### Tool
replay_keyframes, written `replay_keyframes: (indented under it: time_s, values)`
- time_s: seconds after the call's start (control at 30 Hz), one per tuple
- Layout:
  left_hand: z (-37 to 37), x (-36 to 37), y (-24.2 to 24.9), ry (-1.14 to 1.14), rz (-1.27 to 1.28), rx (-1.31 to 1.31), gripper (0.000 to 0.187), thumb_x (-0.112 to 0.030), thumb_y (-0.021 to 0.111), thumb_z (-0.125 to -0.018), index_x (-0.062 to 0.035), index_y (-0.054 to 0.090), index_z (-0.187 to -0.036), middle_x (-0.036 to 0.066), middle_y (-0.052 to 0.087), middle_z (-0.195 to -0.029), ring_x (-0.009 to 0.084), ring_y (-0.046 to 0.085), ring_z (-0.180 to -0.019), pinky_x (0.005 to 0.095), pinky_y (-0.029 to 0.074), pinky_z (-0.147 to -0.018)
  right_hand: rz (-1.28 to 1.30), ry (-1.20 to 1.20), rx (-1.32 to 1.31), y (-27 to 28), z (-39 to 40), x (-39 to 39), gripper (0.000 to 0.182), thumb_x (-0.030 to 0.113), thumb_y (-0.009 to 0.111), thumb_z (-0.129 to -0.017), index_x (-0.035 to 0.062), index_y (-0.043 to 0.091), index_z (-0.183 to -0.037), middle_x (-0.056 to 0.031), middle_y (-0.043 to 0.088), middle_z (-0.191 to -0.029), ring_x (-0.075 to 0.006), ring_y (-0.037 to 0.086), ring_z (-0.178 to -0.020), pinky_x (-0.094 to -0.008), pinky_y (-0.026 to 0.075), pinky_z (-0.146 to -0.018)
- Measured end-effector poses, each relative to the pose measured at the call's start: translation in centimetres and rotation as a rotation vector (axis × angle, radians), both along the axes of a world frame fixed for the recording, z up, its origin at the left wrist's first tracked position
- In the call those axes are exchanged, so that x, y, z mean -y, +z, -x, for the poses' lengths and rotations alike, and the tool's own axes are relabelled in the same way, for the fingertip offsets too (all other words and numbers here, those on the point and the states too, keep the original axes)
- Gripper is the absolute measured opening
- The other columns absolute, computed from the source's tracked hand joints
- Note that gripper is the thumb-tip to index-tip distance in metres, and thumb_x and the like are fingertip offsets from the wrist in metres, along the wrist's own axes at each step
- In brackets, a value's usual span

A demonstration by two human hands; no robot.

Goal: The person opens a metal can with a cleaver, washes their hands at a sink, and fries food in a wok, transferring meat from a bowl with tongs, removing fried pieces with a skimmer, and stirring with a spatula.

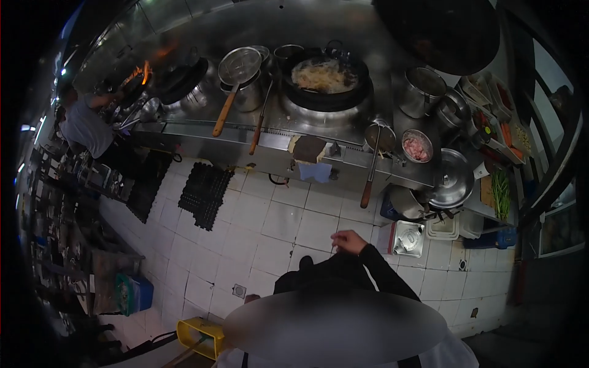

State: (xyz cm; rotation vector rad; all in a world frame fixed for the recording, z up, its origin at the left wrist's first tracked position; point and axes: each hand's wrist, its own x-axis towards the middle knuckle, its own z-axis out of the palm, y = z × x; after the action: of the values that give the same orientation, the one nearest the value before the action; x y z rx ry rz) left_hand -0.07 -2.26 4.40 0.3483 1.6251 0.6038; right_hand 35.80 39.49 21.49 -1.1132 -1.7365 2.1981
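The right hand (350,241) hangs in front of the body over the floor tiles, fingers loosely bent and a little apart, with nothing visible in it; the arm seems simply at ease. Only a bit of the left hand (251,299) shows beside the blurred area, so its grip cannot be told.

To the right, a square metal tin (408,238) stands on the floor, probably to keep it off the crowded bench (276,136).

Nearest the right hand is a ladle (370,178), its head over a small pot (387,140) and its wooden handle jutting past the front edge, presumably for easy grasping and so drips fall back inside. Beside that pot sits a bowl of pink, raw-looking pieces (417,147), within reach of the stove. A dark cloth (309,149) lies on the front edge, likely handy for hot metal.

Farther back, a wok (325,101) sits on a round burner ring that seems to steady it, pale food (324,76) in bubbling liquid inside. To its left, a strainer (240,65) rests across a pot (250,98), likely to drain. At far left, a co-worker (91,126) stands near flames.
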Motion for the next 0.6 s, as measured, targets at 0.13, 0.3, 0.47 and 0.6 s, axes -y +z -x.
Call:
replay_keyframes:
  time_s: [0.13,0.3,0.47,0.6]
  values:
    - [3.4,-10.8,7.7,0.441,-0.018,-0.101,0.03,-0.015,0.055,-0.083,-0.0038,0.053,-0.11,0.011,0.062,-0.082,0.0209,0.065,-0.067,0.0302,0.048,-0.053,0.441,-0.242,0.064,-0.2,6.4,-7.3,0.03,0.022,0.055,-0.09,0.0013,0.052,-0.111,-0.0114,0.059,-0.099,-0.025,0.064,-0.079,-0.0328,0.052,-0.069]
    - [4.0,-17.0,12.1,0.424,-0.23,-0.231,0.043,-0.015,0.058,-0.082,0.003,0.049,-0.119,0.013,0.064,-0.088,0.0212,0.066,-0.071,0.0292,0.048,-0.054,0.719,-1.093,-0.109,-15.0,10.3,-17.2,0.036,0.029,0.048,-0.089,0.0058,0.04,-0.116,-0.0144,0.052,-0.114,-0.0371,0.056,-0.097,-0.047,0.047,-0.078]
    - [1.3,-11.9,13.6,0.357,0.009,-0.276,0.041,-0.017,0.06,-0.08,0.0028,0.053,-0.115,0.012,0.065,-0.085,0.019,0.067,-0.069,0.0283,0.047,-0.05,1.405,-1.367,-0.335,-25.8,12.0,-26.0,0.055,0.051,0.045,-0.087,0.0132,0.043,-0.127,-0.0153,0.056,-0.111,-0.0339,0.059,-0.093,-0.0498,0.049,-0.079]
    - [-1.5,-4.9,15.4,0.479,0.394,-0.281,0.035,-0.018,0.061,-0.08,0.0012,0.057,-0.109,0.012,0.065,-0.08,0.0184,0.067,-0.064,0.0286,0.049,-0.047,1.218,-1.297,-0.437,-29.1,11.8,-29.1,0.033,0.027,0.037,-0.091,0.0023,0.058,-0.095,-0.0146,0.059,-0.086,-0.0313,0.059,-0.083,-0.0494,0.051,-0.074]
